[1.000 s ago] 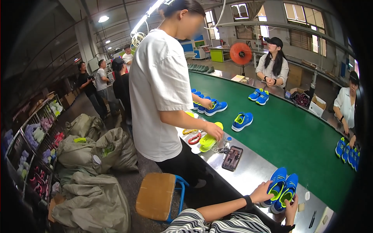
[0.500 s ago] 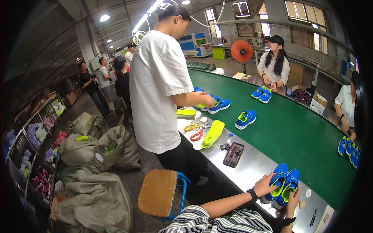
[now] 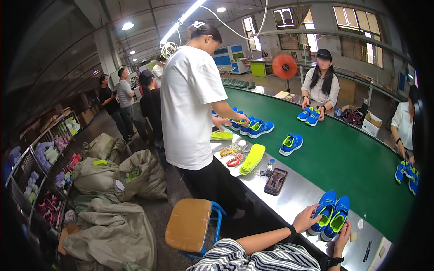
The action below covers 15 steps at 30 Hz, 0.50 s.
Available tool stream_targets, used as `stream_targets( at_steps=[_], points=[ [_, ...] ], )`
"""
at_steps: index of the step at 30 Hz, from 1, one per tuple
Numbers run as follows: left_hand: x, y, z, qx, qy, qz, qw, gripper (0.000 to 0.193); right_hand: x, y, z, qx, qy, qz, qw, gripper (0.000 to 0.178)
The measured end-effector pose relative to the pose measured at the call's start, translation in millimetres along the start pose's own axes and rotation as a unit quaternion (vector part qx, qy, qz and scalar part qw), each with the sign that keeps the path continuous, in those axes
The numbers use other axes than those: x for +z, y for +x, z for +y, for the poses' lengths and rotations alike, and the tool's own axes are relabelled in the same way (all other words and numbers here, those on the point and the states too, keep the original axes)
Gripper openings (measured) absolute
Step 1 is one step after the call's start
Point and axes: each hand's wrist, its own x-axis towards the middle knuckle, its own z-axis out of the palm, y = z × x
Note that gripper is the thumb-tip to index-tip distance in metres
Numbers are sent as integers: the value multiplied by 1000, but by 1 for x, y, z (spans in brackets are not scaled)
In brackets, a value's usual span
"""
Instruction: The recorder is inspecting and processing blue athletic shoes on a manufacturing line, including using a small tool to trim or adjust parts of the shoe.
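Note:
A pair of blue sneakers with lime-green linings stands side by side at the near edge of the work table, toes pointing away from me. My left hand grips the left sneaker along its outer side, its fingertips at the collar. From the right, my right hand holds the heel half of the right sneaker, with some of its fingers hidden behind the shoe. Dark bands circle both my wrists. Farther up the green belt, a single blue sneaker rests alone.
Left of my hands lie a phone, a stack of lime insoles and red scissors. A standing co-worker handles several sneakers; two others work across the belt. A stool and sacks occupy the floor.
My left hand has eased back slightly from the left sneaker's opening. Across the belt, the co-worker in the cap has taken hold of a pair of sneakers. The view has shifted slightly.

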Motion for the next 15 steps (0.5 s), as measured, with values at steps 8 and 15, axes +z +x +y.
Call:
stream_targets(
  at_steps=[8,15],
  points=[
    [0,-4,-12,52,-33,33,998,53,10,-6,-19,-25,19,-17,999,33],
    [8,-7,-20,64,-29,42,997,51,14,-12,-28,-81,-120,-25,989,46]
  ],
)
